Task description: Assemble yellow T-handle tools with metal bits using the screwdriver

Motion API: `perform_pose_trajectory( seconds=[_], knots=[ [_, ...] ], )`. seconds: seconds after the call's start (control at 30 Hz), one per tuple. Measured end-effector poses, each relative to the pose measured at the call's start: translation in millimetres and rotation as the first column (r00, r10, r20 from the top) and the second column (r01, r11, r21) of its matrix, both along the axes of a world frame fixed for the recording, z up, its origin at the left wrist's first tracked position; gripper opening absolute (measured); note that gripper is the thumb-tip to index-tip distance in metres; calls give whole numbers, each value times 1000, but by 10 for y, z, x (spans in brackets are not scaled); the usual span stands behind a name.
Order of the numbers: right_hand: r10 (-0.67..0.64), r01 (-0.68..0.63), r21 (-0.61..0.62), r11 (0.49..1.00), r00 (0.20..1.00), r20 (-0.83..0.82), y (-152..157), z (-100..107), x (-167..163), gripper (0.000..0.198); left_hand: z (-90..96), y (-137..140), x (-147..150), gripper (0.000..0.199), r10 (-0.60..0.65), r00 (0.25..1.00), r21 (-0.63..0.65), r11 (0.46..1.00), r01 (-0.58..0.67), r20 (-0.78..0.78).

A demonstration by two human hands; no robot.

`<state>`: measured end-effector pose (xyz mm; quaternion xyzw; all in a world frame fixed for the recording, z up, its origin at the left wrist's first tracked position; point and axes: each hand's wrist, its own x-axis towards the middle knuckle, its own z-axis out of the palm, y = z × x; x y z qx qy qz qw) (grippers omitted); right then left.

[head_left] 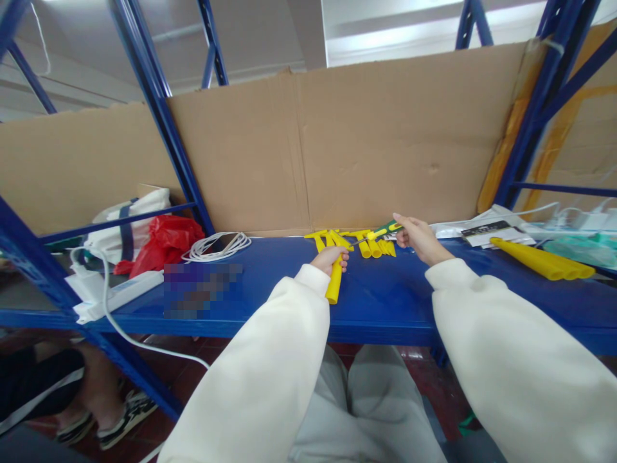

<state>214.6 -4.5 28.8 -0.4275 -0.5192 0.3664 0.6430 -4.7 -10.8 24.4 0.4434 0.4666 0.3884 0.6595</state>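
My left hand (330,258) is closed around a yellow tapered plastic tube (333,290), its wider end pointing down toward me. My right hand (415,238) grips a screwdriver (384,230) by its green and yellow handle. The thin shaft points left, with its tip close to the top of the tube at my left hand; whether it touches cannot be made out. Behind both hands, several similar yellow pieces (365,249) lie in a row on the blue shelf (270,283) by the cardboard.
A tall cardboard panel (385,141) closes off the back. Nested yellow cones (544,258) and a flat packet (496,231) lie at right. At left are a coiled white cable (219,245), a red plastic bag (166,241) and a power strip (125,289). A person's legs (96,379) show lower left.
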Motion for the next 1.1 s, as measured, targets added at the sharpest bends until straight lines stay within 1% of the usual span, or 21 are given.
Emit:
perform_pose_trajectory(
  seconds=[0.13, 0.27, 0.4, 0.63, 0.77, 0.97, 1.1],
  knots=[
    [-16, 15, -23, 1000, 999, -32, -41, 29, -47, 50, 11, -12, 1, 22, -4, 1000, 5, 1000, 4, -4],
    [-35, 32, -45, 998, 998, -61, -79, 60, -77, 42, 21, -24, 5, 20, -7, 1000, 2, 1000, 7, -7],
    [-72, 66, -70, 995, 993, -94, -83, 71, -76, 39, 14, -19, 11, 19, -4, 1000, 28, 1000, 4, -1],
    [-133, 128, -47, 991, 984, -115, -86, 72, -102, 28, -4, 3, 23, 22, -9, 1000, 38, 999, 9, 1],
    [-164, 160, -40, 986, 978, -127, -95, 81, -119, 27, -6, 11, 26, 21, -11, 1000, 44, 999, 11, -4],
    [-167, 164, -34, 986, 980, -112, -80, 77, -117, 32, -2, 15, 23, 22, -9, 1000, 48, 999, 9, -16],
    [-179, 175, -43, 984, 978, -109, -88, 79, -130, 28, -1, 3, 22, 22, -2, 1000, 58, 998, 3, -17]
  ],
)
